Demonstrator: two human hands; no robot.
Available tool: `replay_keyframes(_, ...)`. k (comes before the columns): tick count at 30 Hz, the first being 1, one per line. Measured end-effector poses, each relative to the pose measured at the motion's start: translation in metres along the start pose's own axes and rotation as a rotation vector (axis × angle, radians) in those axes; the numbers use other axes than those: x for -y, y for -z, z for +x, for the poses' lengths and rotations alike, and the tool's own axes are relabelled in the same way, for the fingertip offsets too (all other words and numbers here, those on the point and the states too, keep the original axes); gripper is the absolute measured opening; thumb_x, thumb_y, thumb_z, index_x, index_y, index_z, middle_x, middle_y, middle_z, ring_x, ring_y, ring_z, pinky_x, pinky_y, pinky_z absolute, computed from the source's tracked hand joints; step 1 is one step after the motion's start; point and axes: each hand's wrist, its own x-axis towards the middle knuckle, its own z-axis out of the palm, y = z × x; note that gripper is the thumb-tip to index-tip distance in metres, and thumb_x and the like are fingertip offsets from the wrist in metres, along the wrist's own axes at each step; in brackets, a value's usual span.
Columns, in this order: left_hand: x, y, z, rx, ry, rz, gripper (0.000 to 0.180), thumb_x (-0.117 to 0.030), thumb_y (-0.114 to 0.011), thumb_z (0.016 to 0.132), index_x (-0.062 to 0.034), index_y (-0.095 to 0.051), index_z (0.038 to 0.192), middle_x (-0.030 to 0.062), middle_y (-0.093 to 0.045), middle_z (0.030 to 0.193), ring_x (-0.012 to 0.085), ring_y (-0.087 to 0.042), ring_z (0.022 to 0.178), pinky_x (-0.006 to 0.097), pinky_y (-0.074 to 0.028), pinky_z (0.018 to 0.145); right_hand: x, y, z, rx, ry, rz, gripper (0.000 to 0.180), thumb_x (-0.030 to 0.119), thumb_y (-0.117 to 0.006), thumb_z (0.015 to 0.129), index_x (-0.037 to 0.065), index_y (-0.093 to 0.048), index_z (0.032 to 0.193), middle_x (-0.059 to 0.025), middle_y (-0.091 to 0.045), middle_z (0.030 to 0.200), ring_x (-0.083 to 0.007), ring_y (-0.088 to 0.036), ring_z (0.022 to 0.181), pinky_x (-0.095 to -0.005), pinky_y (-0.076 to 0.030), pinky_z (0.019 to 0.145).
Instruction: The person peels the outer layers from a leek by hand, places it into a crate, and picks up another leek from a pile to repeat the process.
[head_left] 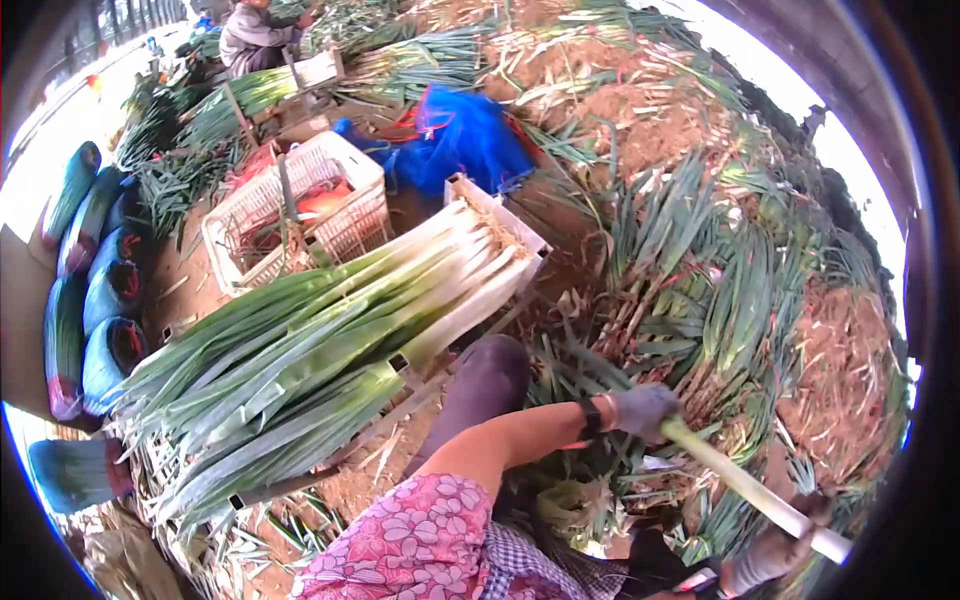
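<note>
My left hand (645,408), in a grey glove, grips a long leek (735,480) partway along its pale green stalk. My right hand (785,545), also gloved, holds the same leek near its white root end at the lower right. The leek slants from the centre down to the right, above a heap of loose leeks (700,270) lying on the soil. My floral-sleeved left forearm reaches in from the lower edge. To the left, a thick stack of trimmed leeks (300,340) lies on a white frame (500,215), white ends pointing up and right.
A white plastic crate (345,170) stands behind the stack, with a blue sack (465,135) beside it. Wrapped leek bundles in blue sleeves (105,300) line the left side. Another person (255,35) sits at the top left. My dark trouser leg (490,385) is in the middle.
</note>
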Motion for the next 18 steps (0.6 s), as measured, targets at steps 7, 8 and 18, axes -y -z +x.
replay_keyframes(7,-0.126,0.189,0.009,-0.443,-0.103,0.688,0.028,-0.029,-0.074,0.06,-0.013,-0.057,0.075,0.0059,-0.058,0.07,0.0281,-0.06,0.069,0.041,-0.045,0.062,-0.018,-0.022,0.038,-0.457,-0.049,0.253,0.044,0.021,-0.039,0.098,0.011,-0.035,0.141,-0.0027,-0.033,0.148,-0.0095,-0.031,0.119,-0.029,-0.023,0.097)
replay_keyframes(8,-0.141,0.219,-0.009,-0.568,-0.174,0.772,0.027,-0.028,-0.074,0.06,-0.0129,-0.058,0.074,0.0067,-0.058,0.071,0.0282,-0.06,0.07,0.041,-0.046,0.063,-0.046,-0.015,0.034,-0.319,-0.075,0.255,0.045,0.02,-0.042,0.097,0.009,-0.037,0.14,-0.0046,-0.037,0.145,-0.0075,-0.036,0.108,-0.0255,-0.027,0.088)
replay_keyframes(18,-0.232,0.296,-0.23,-0.335,1.041,1.536,0.041,-0.035,-0.076,0.069,-0.0115,-0.059,0.098,0.0076,-0.061,0.082,0.0239,-0.061,0.076,0.039,-0.045,0.068,-0.192,-0.141,-0.076,-0.006,-0.727,0.264,0.028,0.015,-0.055,0.093,0.006,-0.059,0.119,-0.0011,-0.063,0.102,-0.0052,-0.052,0.072,-0.0181,-0.042,0.059)
